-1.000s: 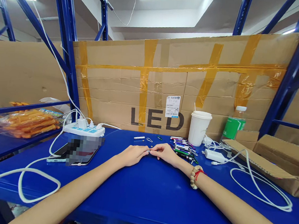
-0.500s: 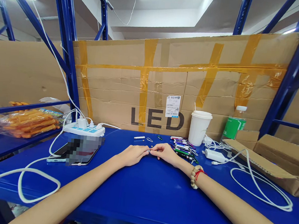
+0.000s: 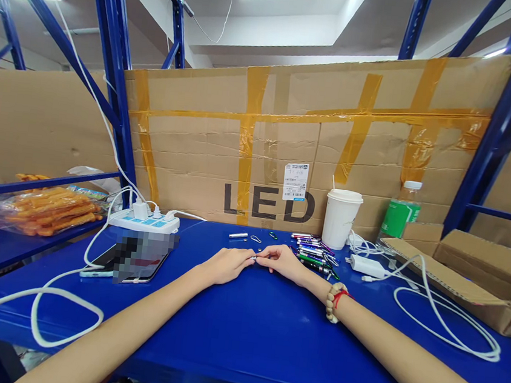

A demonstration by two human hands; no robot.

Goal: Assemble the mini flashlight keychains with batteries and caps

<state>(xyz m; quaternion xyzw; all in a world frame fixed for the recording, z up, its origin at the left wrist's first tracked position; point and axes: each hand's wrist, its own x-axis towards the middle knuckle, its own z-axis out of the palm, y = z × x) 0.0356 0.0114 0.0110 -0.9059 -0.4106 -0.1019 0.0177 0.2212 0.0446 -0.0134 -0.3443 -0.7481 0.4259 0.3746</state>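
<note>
My left hand point(image 3: 228, 265) and my right hand point(image 3: 281, 262) meet fingertip to fingertip over the blue table point(image 3: 241, 330). Between them they pinch a small silvery metal piece point(image 3: 254, 258), mostly covered by the fingers; its kind is too small to tell. Just beyond the hands lie a short silver tube point(image 3: 238, 235), a small looped strap point(image 3: 256, 239) and a dark green clip point(image 3: 273, 235). To the right of my right hand is a pile of colourful metallic pen-like tubes point(image 3: 315, 252), some with clips on them.
A lidded white cup point(image 3: 342, 222), a green-labelled bottle point(image 3: 399, 216) and an open cardboard box point(image 3: 470, 275) stand at the right. White cables and a charger point(image 3: 367, 265) lie near them. At the left are phones point(image 3: 139, 258) and a power strip point(image 3: 156, 224). Cardboard point(image 3: 196, 149) walls the back.
</note>
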